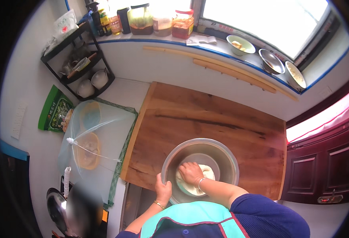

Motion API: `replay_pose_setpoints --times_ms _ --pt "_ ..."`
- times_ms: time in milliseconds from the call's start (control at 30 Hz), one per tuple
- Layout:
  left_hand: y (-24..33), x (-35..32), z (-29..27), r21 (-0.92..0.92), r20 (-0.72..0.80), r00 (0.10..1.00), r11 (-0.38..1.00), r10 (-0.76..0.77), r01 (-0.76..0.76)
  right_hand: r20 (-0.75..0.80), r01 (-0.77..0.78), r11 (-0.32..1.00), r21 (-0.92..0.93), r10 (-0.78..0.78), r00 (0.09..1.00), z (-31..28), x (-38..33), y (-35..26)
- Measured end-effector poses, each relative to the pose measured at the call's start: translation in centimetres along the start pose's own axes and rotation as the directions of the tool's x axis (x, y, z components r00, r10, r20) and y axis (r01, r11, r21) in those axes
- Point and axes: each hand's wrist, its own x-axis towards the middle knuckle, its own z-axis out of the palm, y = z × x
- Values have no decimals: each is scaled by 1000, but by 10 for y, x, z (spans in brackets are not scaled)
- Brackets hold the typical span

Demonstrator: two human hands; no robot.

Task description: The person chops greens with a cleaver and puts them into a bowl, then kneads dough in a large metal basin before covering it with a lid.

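Observation:
A wide metal basin [229, 158] stands at the near edge of a brown wooden board [206, 111]. Pale dough [209, 173] lies in the bottom of it as a thick round mass. My right hand [191, 173] reaches down into the basin, its curled fingers pressing into the dough; the fingertips are partly hidden. At the basin's left side, my left hand [164, 189] grips the rim, thumb outside. A turquoise apron covers part of the basin's near side.
Left of the board, a translucent mesh food cover [115, 119] stands over yellowish dishes. A black rack [73, 59] with white bowls rises behind it. Jars [182, 24] and several bowls [271, 61] line the windowsill. A dark red door [325, 170] is at the right.

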Motion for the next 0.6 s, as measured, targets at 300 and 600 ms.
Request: replay_pose_setpoints --times_ms 300,600 --pt "3 -2 -1 91 -31 998 995 54 -51 -2 -93 994 55 94 996 18 33 11" --pt "-24 10 7 -31 -31 994 994 108 -109 367 246 960 -134 -182 912 -82 -16 -44"
